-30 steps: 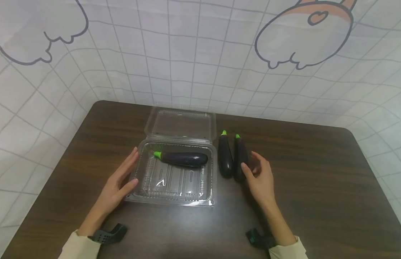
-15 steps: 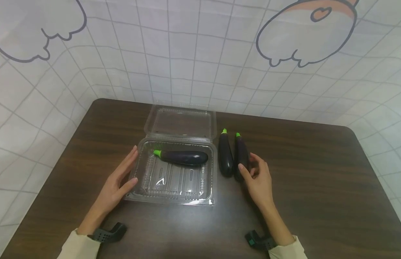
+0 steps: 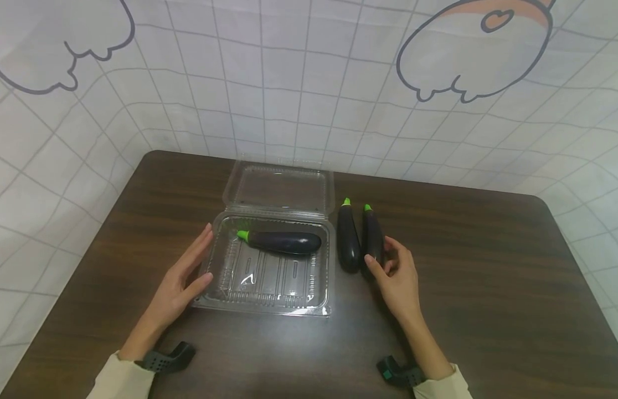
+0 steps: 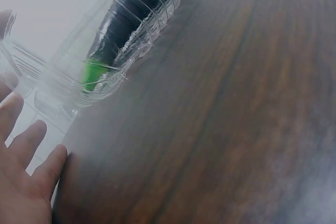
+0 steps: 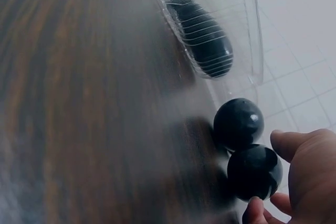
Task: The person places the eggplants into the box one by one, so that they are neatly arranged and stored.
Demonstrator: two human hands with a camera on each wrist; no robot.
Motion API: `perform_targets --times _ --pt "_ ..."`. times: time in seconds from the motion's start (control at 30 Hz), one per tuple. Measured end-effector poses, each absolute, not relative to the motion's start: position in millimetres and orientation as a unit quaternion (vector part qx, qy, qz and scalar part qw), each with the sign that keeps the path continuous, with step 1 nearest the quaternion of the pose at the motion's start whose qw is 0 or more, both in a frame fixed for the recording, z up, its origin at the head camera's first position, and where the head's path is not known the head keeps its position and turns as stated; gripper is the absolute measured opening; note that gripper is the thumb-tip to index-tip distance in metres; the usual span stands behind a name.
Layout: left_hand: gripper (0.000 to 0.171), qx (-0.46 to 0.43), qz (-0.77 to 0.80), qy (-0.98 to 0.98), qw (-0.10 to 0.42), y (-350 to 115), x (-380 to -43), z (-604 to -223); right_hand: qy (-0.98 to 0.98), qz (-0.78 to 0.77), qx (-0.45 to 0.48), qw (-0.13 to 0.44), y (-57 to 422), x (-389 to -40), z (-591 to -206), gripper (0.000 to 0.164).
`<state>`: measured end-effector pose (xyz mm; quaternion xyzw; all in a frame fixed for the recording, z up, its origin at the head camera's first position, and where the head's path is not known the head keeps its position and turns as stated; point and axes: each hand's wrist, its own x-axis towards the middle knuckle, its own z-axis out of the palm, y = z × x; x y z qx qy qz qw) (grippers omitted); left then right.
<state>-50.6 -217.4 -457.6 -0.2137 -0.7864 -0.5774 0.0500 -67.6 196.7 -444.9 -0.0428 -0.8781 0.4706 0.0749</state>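
A dark purple eggplant with a green stem point(image 3: 284, 243) lies crosswise in the back half of a clear plastic clamshell container point(image 3: 269, 303), whose lid point(image 3: 281, 188) is folded back. My left hand point(image 3: 176, 288) is at the container's left side, fingers extended and spread along its edge. Right of the container, two more eggplants lie side by side, stems away from me. The nearer-to-center one point(image 3: 348, 238) is untouched. Around the lower end of the rightmost eggplant point(image 5: 254, 171), my right hand point(image 3: 398, 280) has its thumb on one side and fingers on the other.
Everything rests on a dark wood-grain table point(image 3: 488, 277) with rounded back corners. Behind it hangs a white gridded cloth point(image 3: 289, 83) with cartoon outlines. Each wrist wears a dark strap device, such as the right one point(image 3: 401, 371).
My right thumb has slid slightly left over the rightmost eggplant's lower end. The left hand and the container stay in place; the head view has tilted a little.
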Motion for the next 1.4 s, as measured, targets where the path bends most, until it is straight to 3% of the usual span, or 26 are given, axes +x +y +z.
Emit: perform_targets --times 0.6,1.0,1.4 --pt "0.074 -0.205 -0.569 -0.795 0.049 -217.6 -50.3 -458.3 -0.877 0.472 -0.064 0.064 196.3 -67.9 -445.9 0.070" --pt "0.071 -0.210 -0.573 -0.791 0.049 -209.0 -42.1 -437.0 -0.873 0.473 -0.083 0.081 192.6 -64.8 -447.7 0.063" --pt "0.074 -0.207 -0.565 -0.797 0.054 -217.4 -50.3 -459.0 -0.841 0.525 -0.101 0.086 195.2 -65.3 -446.7 0.054"
